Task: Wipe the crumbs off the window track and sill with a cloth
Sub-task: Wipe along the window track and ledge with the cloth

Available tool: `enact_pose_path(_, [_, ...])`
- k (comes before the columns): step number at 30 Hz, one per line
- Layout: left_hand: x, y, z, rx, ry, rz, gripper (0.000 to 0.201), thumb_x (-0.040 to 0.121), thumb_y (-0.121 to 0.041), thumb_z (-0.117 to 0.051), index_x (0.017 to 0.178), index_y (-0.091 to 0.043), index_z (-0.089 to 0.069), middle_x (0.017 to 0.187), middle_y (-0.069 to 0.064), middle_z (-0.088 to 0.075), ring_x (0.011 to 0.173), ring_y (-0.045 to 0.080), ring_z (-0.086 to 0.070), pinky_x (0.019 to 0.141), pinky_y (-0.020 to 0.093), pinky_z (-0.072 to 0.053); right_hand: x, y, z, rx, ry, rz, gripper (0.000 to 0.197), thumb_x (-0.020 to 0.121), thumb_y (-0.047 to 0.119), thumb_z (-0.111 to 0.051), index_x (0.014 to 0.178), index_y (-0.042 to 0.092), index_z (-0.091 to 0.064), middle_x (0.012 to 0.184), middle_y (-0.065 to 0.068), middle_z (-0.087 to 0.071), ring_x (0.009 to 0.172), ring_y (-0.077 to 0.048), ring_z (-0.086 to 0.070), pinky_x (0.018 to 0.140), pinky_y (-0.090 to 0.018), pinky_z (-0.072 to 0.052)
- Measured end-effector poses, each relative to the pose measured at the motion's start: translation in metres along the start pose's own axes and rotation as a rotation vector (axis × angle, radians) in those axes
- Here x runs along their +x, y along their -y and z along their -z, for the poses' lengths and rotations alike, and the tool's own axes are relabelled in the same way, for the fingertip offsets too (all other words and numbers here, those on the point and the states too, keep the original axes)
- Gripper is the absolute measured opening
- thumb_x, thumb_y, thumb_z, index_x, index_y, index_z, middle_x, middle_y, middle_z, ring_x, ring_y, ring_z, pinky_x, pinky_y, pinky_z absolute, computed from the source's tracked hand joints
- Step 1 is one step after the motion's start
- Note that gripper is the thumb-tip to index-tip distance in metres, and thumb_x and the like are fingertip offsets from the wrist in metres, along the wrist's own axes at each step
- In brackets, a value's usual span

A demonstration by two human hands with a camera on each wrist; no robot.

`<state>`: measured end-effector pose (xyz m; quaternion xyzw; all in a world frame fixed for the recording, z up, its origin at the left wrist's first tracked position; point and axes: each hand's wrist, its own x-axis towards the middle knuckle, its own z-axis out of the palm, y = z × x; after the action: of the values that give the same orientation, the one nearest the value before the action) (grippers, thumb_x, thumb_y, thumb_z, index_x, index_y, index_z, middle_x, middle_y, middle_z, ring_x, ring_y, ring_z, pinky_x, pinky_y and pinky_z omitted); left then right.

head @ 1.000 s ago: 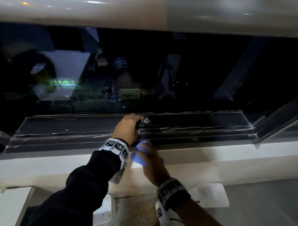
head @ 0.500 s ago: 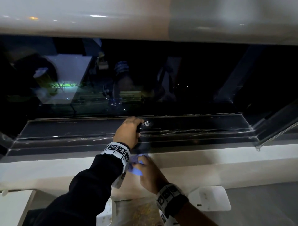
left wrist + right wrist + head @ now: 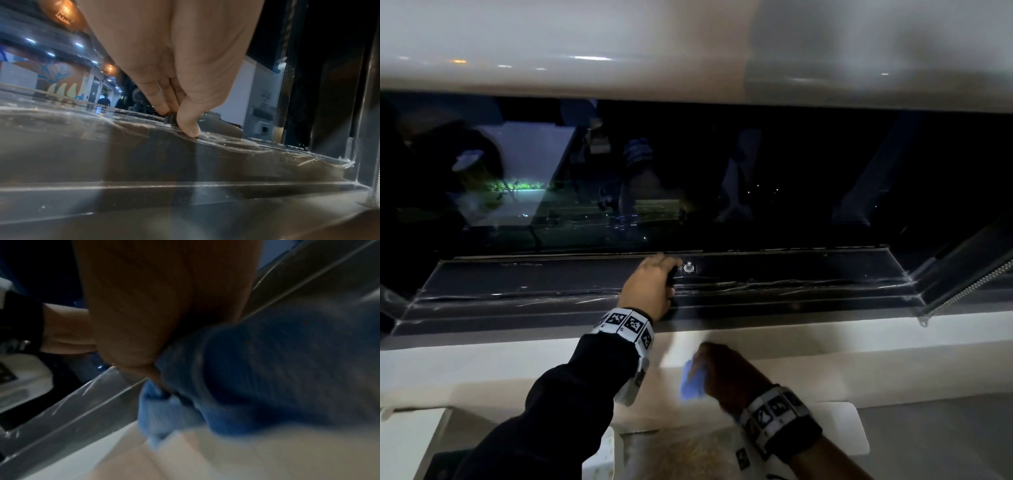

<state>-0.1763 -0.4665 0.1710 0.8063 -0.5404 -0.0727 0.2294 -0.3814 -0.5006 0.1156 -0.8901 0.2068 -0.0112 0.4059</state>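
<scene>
My left hand [image 3: 654, 281] reaches onto the dark window track [image 3: 791, 274] and grips a small black handle [image 3: 171, 119] with curled fingers and thumb, beside a silver knob [image 3: 689, 267]. My right hand [image 3: 722, 370] holds a bunched blue cloth [image 3: 691, 382] against the white sill [image 3: 859, 342], below the track's front edge. In the right wrist view the blue cloth [image 3: 236, 386] is blurred and fills the lower middle. The track is covered in wrinkled clear film. No crumbs are discernible in this dim light.
Dark window glass [image 3: 756, 178] rises behind the track and mirrors the room. A metal frame with a hanging chain [image 3: 962, 287] closes the track's right end. Below the sill lie white flat pieces [image 3: 852, 428] and a tray of yellowish crumbs [image 3: 688, 455].
My right hand with the cloth has slid down and to the right, off the track's front edge onto the white sill. My left hand stays on the handle.
</scene>
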Motion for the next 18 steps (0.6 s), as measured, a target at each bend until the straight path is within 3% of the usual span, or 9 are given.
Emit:
enact_pose_path(1, [0.000,0.000,-0.001,0.007,0.004,0.001,0.058,0.073,-0.003,-0.065,0.126,-0.022,-0.053,0.123,0.004,-0.053,0.119,0.023,-0.046,0.098,0.030,-0.040,0.005,-0.001,0.004,-0.017,-0.089,0.000,0.022,0.071,0.029,-0.059,0.086,0.020,-0.072,0.096,0.008,-0.068,0.092,-0.005,-0.062,0.084,-0.028,-0.052])
enact_pose_path(3, [0.001,0.000,0.000,0.012,0.010,0.002,0.058,0.073,-0.003,-0.065,0.127,-0.021,-0.052,0.125,0.005,-0.052,0.120,0.024,-0.046,0.099,0.029,-0.038,0.013,-0.005,0.002,-0.043,-0.257,0.100,0.024,0.082,0.020,-0.049,0.098,0.022,-0.068,0.108,0.003,-0.062,0.107,-0.012,-0.057,0.095,-0.030,-0.046])
enact_pose_path(6, [0.001,-0.001,0.002,0.012,0.006,-0.002,0.058,0.073,-0.002,-0.066,0.127,-0.020,-0.053,0.123,0.004,-0.053,0.118,0.024,-0.047,0.097,0.026,-0.036,0.013,-0.010,-0.016,-0.061,-0.259,0.171,0.023,0.093,0.015,-0.051,0.105,0.029,-0.064,0.117,0.007,-0.056,0.116,-0.011,-0.052,0.100,-0.030,-0.042])
enact_pose_path(8, [0.001,-0.002,0.003,0.007,-0.002,-0.006,0.057,0.073,-0.003,-0.067,0.126,-0.020,-0.053,0.120,0.003,-0.053,0.115,0.023,-0.048,0.095,0.025,-0.037,0.001,-0.012,-0.016,-0.100,-0.242,0.184,0.028,0.089,0.010,-0.056,0.104,0.032,-0.065,0.119,0.017,-0.056,0.117,-0.006,-0.051,0.100,-0.025,-0.040])
enact_pose_path(11, [0.000,-0.002,0.001,0.013,-0.007,0.006,0.057,0.073,-0.004,-0.067,0.125,-0.022,-0.053,0.119,0.002,-0.053,0.115,0.022,-0.047,0.095,0.027,-0.039,-0.011,-0.010,-0.004,-0.013,-0.142,0.050,0.026,0.074,0.008,-0.055,0.084,0.029,-0.066,0.099,0.027,-0.066,0.098,0.006,-0.059,0.089,-0.018,-0.044])
enact_pose_path(13, [0.000,-0.002,0.000,0.013,-0.007,0.013,0.058,0.072,-0.003,-0.067,0.125,-0.023,-0.053,0.119,0.002,-0.053,0.116,0.023,-0.048,0.095,0.030,-0.042,-0.003,-0.011,0.002,-0.003,-0.190,-0.005,0.021,0.072,0.017,-0.052,0.081,0.024,-0.070,0.093,0.016,-0.070,0.091,0.001,-0.063,0.085,-0.024,-0.050])
enact_pose_path(16, [0.000,-0.002,-0.001,0.012,0.002,0.019,0.058,0.072,-0.002,-0.066,0.125,-0.023,-0.053,0.119,0.002,-0.053,0.115,0.023,-0.048,0.095,0.031,-0.042,0.009,-0.014,-0.001,-0.038,-0.363,0.093,0.023,0.084,0.016,-0.055,0.101,0.025,-0.068,0.112,0.007,-0.061,0.109,-0.009,-0.057,0.097,-0.026,-0.045])
enact_pose_path(18, [0.001,-0.003,0.001,0.011,0.002,0.015,0.057,0.072,-0.002,-0.065,0.124,-0.023,-0.054,0.117,0.002,-0.054,0.113,0.023,-0.049,0.093,0.030,-0.042,0.010,-0.015,-0.010,-0.048,-0.359,0.098,0.025,0.088,0.015,-0.050,0.105,0.027,-0.065,0.114,0.007,-0.057,0.111,-0.010,-0.054,0.096,-0.029,-0.045])
